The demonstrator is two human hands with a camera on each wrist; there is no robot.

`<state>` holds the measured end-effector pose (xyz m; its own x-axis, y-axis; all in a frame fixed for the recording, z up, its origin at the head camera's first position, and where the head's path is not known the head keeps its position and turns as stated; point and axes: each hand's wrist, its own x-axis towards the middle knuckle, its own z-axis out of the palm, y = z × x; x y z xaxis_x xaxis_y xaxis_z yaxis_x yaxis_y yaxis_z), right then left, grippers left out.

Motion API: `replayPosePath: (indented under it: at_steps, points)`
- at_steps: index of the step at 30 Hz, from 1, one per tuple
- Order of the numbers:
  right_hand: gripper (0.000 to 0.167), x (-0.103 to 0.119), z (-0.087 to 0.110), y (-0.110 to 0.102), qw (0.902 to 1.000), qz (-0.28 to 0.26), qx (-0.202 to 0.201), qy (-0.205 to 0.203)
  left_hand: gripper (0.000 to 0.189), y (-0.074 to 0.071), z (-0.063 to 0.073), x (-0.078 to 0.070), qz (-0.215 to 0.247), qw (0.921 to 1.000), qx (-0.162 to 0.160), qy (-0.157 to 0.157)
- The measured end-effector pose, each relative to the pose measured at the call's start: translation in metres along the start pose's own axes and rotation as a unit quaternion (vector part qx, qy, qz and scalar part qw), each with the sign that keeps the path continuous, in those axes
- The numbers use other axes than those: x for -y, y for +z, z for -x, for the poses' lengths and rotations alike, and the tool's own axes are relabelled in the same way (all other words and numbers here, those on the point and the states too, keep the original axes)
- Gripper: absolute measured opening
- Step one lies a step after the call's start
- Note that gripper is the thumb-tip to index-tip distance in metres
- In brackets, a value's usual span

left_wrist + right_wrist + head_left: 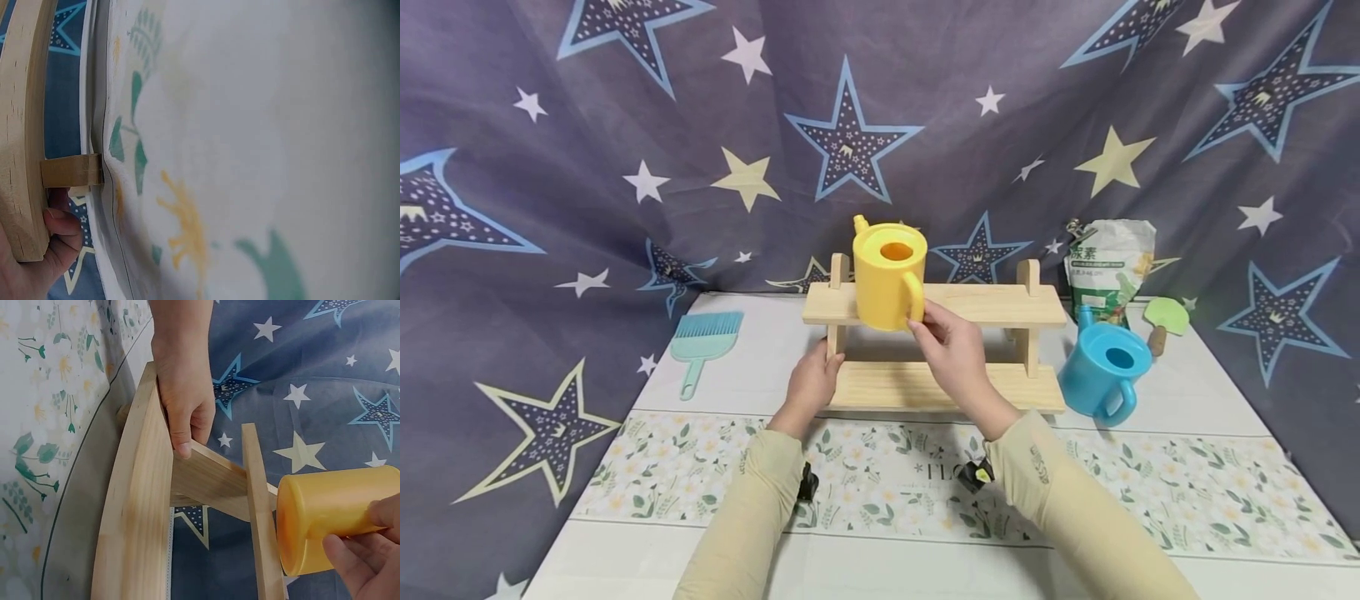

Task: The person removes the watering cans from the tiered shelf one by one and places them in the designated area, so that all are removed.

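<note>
A two-tier wooden shelf rack stands at the back of the table. My right hand pinches the handle of a yellow watering can at the left part of the upper board. In the right wrist view the base of the yellow watering can is close against that board; whether it touches, I cannot tell. My left hand grips the left end of the rack near the lower board. The left wrist view shows its thumb and fingers around a board.
Right of the rack stands a blue watering can, with a white printed bag behind it and a small green shovel beside. A teal brush and dustpan lie at left. A star-patterned curtain hangs behind.
</note>
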<state>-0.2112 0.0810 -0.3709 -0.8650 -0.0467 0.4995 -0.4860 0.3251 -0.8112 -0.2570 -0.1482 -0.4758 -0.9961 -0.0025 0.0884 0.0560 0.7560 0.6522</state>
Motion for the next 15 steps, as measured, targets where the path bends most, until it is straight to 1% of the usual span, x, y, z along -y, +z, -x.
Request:
replayPosePath:
  at_steps: [8, 15]
  points:
    - [0.028, 0.002, 0.006, -0.018, 1.0000, 0.000, -0.001, -0.003, 0.038, 0.000, 0.001, -0.001, 0.005, 1.0000, 0.003, -0.001]
    - [0.031, 0.001, 0.013, -0.034, 0.9997, 0.012, -0.017, -0.016, 0.041, -0.001, -0.001, -0.003, 0.000, 0.9999, 0.009, -0.009]
